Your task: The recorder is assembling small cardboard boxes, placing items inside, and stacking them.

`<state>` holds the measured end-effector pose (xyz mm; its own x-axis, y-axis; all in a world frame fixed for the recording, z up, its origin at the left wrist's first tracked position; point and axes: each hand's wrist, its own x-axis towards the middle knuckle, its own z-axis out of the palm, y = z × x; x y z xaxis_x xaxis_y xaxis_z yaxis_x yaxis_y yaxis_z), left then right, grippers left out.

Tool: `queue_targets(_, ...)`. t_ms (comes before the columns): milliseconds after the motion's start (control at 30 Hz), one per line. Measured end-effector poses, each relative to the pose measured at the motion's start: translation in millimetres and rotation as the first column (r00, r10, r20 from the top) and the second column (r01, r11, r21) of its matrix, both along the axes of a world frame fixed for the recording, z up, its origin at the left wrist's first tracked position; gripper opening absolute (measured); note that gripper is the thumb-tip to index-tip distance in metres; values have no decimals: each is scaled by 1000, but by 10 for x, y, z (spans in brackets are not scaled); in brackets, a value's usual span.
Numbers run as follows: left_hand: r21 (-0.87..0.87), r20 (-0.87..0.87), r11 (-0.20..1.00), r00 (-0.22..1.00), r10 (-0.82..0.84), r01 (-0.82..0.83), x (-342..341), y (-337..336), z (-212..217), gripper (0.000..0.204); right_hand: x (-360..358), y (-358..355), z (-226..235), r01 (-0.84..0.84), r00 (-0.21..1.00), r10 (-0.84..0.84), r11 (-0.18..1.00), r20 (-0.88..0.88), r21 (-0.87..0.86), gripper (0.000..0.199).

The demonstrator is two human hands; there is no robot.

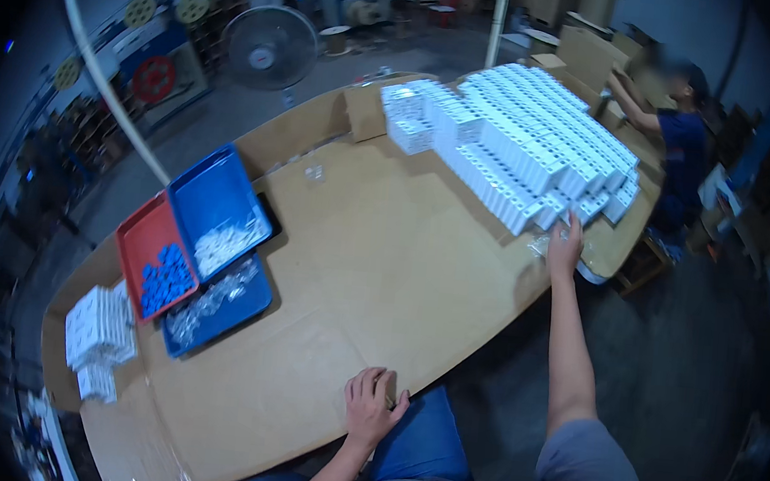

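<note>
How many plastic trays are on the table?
3. An upper blue tray with white pieces, a red tray with blue pieces left of it, and a lower blue tray with clear bags partly beneath them. Another could be hidden beneath.

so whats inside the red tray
A heap of small blue pieces fills the near half of the red tray; its far half shows bare bottom. What lies under the heap is covered.

Left hand (372, 406) resting flat, right hand (565, 243) outstretched, fingers extended
</note>
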<state>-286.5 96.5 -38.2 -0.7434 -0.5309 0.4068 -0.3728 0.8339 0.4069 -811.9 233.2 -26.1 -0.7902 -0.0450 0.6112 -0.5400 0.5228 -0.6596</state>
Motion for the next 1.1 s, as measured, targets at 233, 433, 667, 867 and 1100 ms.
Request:
queue_targets(233, 135, -171, 984, 981, -93, 117, -29, -50, 0, 37, 3018, -43, -240, -494, 866, 499, 854, 11, 165, 23)
queue_targets(433, 394, -402, 903, 916, 4, 170, 469, -252, -120, 23, 4764, -72, -320, -805, 429, 768, 564, 475, -186, 9)
queue_targets(667, 470, -437, 881, 851, 291, -59, 1536, -763, 107, 24, 4538, -366, -36, -921, 368, 739, 373, 564, 113, 32)
queue_targets(867, 557, -402, 740, 657, 638, -377, 2657, -1210, -13, 26, 4383, -991, 168, -877, 371, 743, 477, 556, -52, 25)
queue_targets(1100, 570, -422, 689, 560, 713, -448, 3189, -974, -111, 25, 4844, -1140, 263, -909, 295, 783, 407, 548, -92, 19)
